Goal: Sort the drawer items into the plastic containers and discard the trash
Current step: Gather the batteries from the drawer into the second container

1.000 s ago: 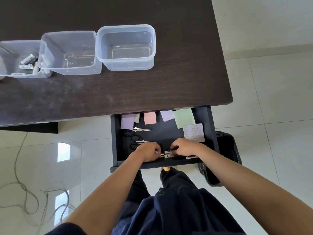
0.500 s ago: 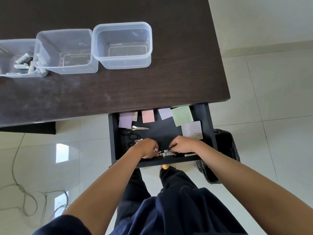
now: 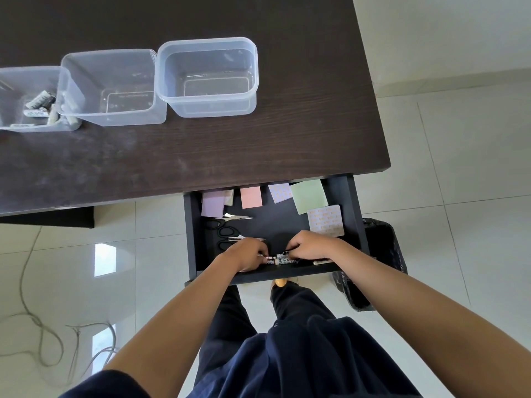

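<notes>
We see both hands in drawer (image 3: 352, 214), at its front edge. Left hand (image 3: 249, 253) curled, fingers closed on small patterned items (image 3: 280, 259); right hand (image 3: 311, 245) curled, pinching same cluster from other side. Scissors (image 3: 227, 227) in drawer's left part, behind left hand. Notes (image 3: 309, 196) along drawer's back. Three containers (image 3: 207, 77) on bench (image 3: 258, 145) behind drawer; leftmost holds small cylinders, too blurred to identify. Bin (image 3: 382, 254) right of drawer.

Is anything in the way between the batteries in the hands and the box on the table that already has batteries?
Nothing visible blocks it. From the batteries up over the table to the leftmost container, the way is bare.
</notes>
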The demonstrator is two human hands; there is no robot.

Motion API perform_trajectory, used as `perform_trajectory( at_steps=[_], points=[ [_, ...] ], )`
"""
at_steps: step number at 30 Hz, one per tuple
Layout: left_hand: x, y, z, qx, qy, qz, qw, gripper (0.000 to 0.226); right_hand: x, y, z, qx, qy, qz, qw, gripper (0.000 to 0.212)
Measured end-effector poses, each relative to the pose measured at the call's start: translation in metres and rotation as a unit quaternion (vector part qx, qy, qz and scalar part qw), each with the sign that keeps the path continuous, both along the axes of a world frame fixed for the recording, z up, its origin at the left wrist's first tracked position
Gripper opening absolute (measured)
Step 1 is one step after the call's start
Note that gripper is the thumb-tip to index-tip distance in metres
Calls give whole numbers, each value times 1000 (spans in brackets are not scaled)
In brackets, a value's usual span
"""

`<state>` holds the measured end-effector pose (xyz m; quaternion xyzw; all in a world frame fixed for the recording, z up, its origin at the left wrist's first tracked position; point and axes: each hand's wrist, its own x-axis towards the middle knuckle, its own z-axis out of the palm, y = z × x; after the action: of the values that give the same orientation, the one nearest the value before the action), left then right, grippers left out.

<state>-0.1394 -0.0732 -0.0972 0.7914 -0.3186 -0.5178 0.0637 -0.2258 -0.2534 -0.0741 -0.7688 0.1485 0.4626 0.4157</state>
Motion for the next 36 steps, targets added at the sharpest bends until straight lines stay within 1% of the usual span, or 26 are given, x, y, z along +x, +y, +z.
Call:
perform_trajectory(
  at_steps=[3,10,12,15,17,24,28,36],
  points=[
    [4,-3,1,-14,22,2,1000,18,-1,0,0,2,1,-3,1000,21],
    [4,-9,-1,-2,11,-31,999,19,-1,0,-1,-1,-2,2,1000,19],
    [4,-6,-1,-6,17,-20,1000,18,-1,0,-1,1,-5,7,1000,17],
    [3,-2,0,-16,25,3,1000,17,0,0,-1,-3,-6,10,1000,23],
    [2,-1,2,-21,29,11,999,17,0,-1,-1,-7,-8,14,1000,24],
    [0,5,3,-40,65,52,996,7,-2,-2,3,2,-35,25,999,25],
    [-1,7,6,-51,79,70,993,8,-1,-7,5,11,-45,19,999,27],
    [-1,6,9,-63,78,90,991,15,-2,-6,6,13,-45,-10,999,32]
  ],
)
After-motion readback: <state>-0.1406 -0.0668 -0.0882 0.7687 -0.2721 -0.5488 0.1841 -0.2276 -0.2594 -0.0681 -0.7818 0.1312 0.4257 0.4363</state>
